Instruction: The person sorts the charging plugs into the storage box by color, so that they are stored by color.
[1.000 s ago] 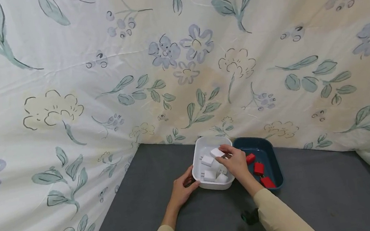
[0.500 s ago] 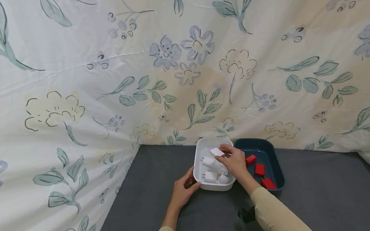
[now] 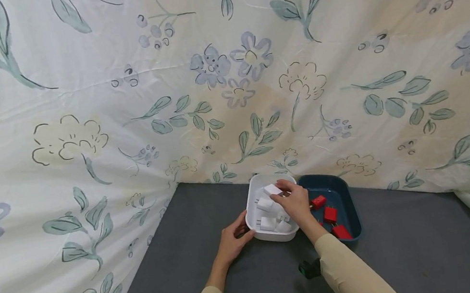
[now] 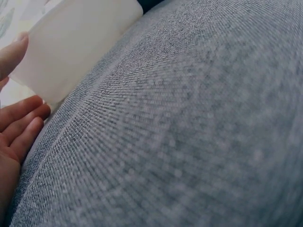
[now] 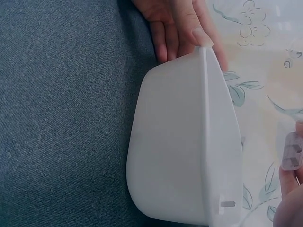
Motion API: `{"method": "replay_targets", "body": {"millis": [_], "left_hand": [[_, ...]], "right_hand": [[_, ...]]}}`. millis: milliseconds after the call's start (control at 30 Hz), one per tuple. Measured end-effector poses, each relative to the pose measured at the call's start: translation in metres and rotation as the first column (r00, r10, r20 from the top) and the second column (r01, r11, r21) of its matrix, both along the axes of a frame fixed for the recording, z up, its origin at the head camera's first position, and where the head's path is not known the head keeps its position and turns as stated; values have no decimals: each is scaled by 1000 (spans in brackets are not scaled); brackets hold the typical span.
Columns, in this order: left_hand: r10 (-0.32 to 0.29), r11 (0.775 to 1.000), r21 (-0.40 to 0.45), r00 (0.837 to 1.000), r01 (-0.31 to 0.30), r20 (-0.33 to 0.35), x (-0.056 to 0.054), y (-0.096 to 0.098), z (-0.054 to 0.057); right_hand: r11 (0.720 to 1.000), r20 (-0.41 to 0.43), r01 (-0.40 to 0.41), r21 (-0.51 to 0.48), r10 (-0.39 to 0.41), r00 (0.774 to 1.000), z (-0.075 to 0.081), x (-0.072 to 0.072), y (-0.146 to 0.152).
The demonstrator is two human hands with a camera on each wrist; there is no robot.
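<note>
My left hand (image 3: pixel 230 243) holds the white box (image 3: pixel 276 238) at its left side, thumb on the rim and fingers spread along the wall. Over the far half of the box, my right hand (image 3: pixel 297 203) pinches a white charger plug (image 3: pixel 272 189) between thumb and fingers. In the right wrist view that charger's pronged face (image 5: pixel 292 153) shows at the right edge. Several more white charger plugs (image 3: pixel 267 223) lie in the box. The left thumb (image 5: pixel 202 38) presses on the rim in the right wrist view.
A dark blue tray (image 3: pixel 353 210) stands right beside the white box, with several red charger plugs (image 3: pixel 330 214) in it. Both sit on a dark grey cloth-covered table (image 3: pixel 407 243). A flower-patterned curtain (image 3: pixel 226 70) hangs close behind and at the sides.
The right hand has shifted slightly left with the white charger plug, turning it a little. More of the red charger plugs shows beside the wrist. The left hand keeps its place on the box.
</note>
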State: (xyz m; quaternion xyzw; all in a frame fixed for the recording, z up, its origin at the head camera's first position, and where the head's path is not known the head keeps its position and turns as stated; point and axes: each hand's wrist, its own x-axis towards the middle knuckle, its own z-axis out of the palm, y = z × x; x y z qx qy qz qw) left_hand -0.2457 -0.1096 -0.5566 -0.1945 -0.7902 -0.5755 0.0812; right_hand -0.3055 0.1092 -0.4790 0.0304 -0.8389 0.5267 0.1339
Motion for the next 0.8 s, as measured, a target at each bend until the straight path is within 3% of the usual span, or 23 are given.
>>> {"method": "replay_targets", "body": {"millis": [333, 567, 700, 800], "left_hand": [[-2, 1000, 23, 1000, 3, -25, 1, -1, -2], [-16, 1000, 19, 1000, 17, -8, 2, -5, -1], [-12, 1000, 19, 1000, 13, -22, 0, -6, -6], [10, 1000, 20, 999, -9, -43, -7, -5, -17]], "right_hand": [[997, -14, -70, -46, 69, 998, 4, 1, 0], [995, 20, -78, -65, 80, 997, 2, 2, 9], [996, 41, -71, -57, 73, 996, 0, 3, 16], [999, 33, -47, -8, 48, 998, -1, 3, 22]]}}
